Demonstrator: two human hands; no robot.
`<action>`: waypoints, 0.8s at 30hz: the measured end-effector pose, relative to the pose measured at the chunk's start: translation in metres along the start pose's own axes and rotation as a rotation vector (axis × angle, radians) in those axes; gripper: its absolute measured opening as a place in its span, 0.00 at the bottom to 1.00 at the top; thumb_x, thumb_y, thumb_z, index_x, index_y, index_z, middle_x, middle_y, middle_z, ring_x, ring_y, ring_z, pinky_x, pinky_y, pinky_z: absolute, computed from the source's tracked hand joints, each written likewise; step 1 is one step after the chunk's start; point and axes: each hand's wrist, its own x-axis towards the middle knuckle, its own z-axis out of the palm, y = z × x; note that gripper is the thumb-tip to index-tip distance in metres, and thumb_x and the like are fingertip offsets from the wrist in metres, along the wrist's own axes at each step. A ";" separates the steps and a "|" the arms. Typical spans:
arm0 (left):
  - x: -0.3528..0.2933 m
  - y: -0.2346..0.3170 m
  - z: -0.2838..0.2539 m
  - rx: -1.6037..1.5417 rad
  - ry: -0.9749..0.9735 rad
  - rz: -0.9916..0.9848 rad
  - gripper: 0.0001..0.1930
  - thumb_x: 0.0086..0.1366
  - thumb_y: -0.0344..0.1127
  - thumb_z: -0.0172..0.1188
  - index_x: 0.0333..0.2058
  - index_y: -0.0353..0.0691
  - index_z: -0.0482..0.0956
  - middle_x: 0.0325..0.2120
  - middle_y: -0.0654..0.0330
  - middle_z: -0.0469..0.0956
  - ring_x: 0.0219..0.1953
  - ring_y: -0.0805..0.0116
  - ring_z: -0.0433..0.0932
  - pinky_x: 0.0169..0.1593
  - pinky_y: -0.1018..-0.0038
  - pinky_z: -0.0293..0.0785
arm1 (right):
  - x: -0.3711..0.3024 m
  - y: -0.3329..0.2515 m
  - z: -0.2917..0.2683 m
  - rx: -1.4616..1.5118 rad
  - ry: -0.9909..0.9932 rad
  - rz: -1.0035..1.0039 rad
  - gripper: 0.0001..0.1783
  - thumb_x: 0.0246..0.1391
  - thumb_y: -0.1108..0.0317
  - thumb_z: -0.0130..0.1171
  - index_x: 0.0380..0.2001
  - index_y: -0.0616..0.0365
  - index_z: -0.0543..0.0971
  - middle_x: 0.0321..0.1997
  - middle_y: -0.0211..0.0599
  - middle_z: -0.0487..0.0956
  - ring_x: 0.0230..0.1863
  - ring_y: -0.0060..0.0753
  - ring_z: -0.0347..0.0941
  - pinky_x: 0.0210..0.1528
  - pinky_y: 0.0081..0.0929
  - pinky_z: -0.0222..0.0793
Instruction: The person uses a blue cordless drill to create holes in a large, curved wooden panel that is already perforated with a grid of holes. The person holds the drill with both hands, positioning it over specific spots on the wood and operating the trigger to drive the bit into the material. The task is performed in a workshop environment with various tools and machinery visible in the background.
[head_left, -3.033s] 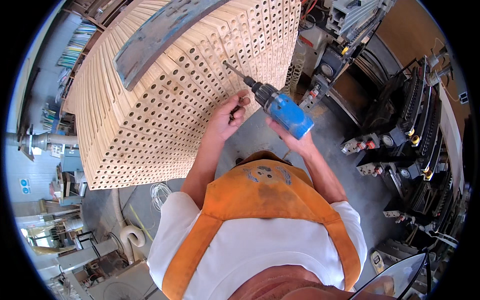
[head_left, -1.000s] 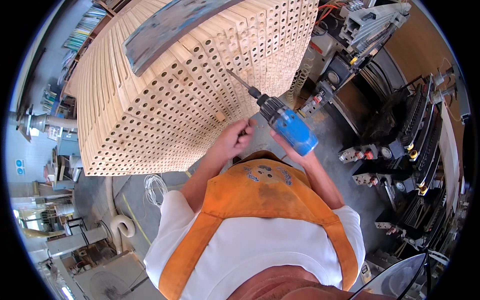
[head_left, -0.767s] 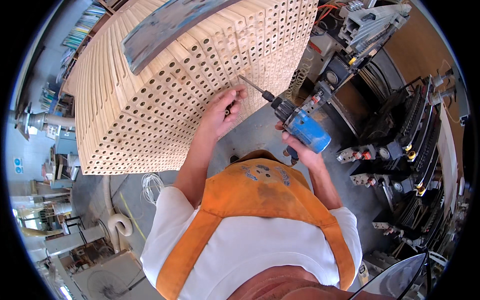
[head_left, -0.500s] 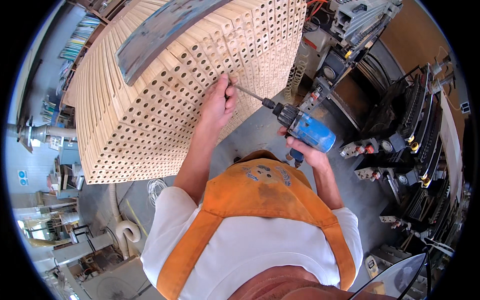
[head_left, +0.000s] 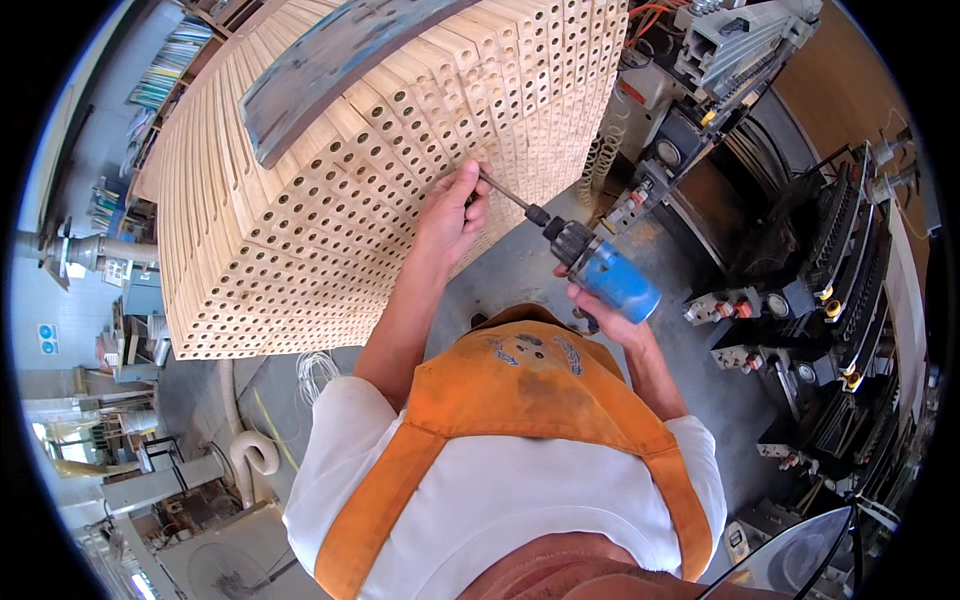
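Observation:
My right hand (head_left: pixel 603 308) grips a blue and black cordless power drill (head_left: pixel 612 275) fitted with a long thin bit (head_left: pixel 503 191). The bit points up and left, toward a big stack of light wooden pieces (head_left: pixel 330 210) whose near faces carry rows of round holes. Many of these holes look dark-rimmed, others plain wood. At the bit's tip, my left hand (head_left: pixel 452 212) is closed, thumb and fingers pinched together close to the stack's face. Whatever lies within those fingers is too small or hidden to name.
A curved, paint-stained board (head_left: pixel 330 75) lies on top of the stack. Black machinery with gauges (head_left: pixel 790 300) lines the right side. On the floor at left are a coiled cream hose (head_left: pixel 255 455) and a bundle of white cable (head_left: pixel 317 372). A coiled air hose (head_left: pixel 603 160) hangs behind the drill.
My left hand has moved slightly right and down, along with the bit's tip. The drill has shifted a little left and down in my right hand, and the whole view has tilted slightly.

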 end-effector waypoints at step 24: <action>-0.002 -0.037 -0.024 -0.140 -0.170 -0.217 0.14 0.70 0.37 0.48 0.49 0.36 0.71 0.32 0.65 0.71 0.25 0.80 0.64 0.19 0.85 0.56 | 0.034 -0.023 0.043 -0.284 0.123 -0.178 0.15 0.52 0.66 0.65 0.43 0.55 0.78 0.38 0.32 0.80 0.35 0.27 0.75 0.40 0.27 0.72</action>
